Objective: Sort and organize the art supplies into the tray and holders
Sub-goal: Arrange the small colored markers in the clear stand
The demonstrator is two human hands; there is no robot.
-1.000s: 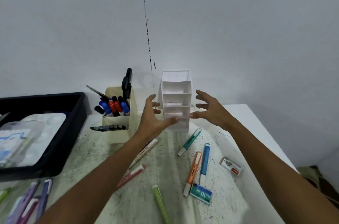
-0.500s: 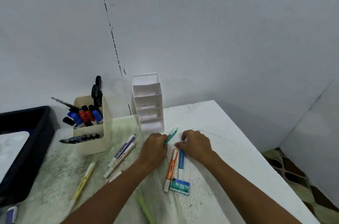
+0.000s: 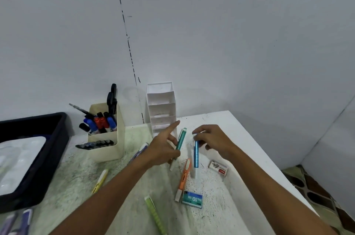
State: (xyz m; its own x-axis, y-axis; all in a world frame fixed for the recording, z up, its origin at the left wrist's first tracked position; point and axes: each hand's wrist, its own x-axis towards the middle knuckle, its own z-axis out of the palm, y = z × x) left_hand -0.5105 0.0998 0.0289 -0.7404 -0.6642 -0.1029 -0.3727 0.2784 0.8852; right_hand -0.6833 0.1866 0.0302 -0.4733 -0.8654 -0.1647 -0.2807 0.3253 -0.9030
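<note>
While both hands hover above the worktop (image 3: 240, 125), the left hand (image 3: 163, 150) pinches a teal pen (image 3: 180, 139), its index finger extended. The right hand (image 3: 215, 141) grips a blue pen (image 3: 196, 155) by its upper end, hanging near-vertical. Both pens sit just near of the white holder (image 3: 161, 107). An orange pen (image 3: 184, 177) lies below, touching a staples box (image 3: 192, 199).

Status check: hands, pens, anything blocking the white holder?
Left hand grips teal pen, forefinger extended. Right hand pinches blue pen by its top. White tiered holder just beyond, path open.
</note>
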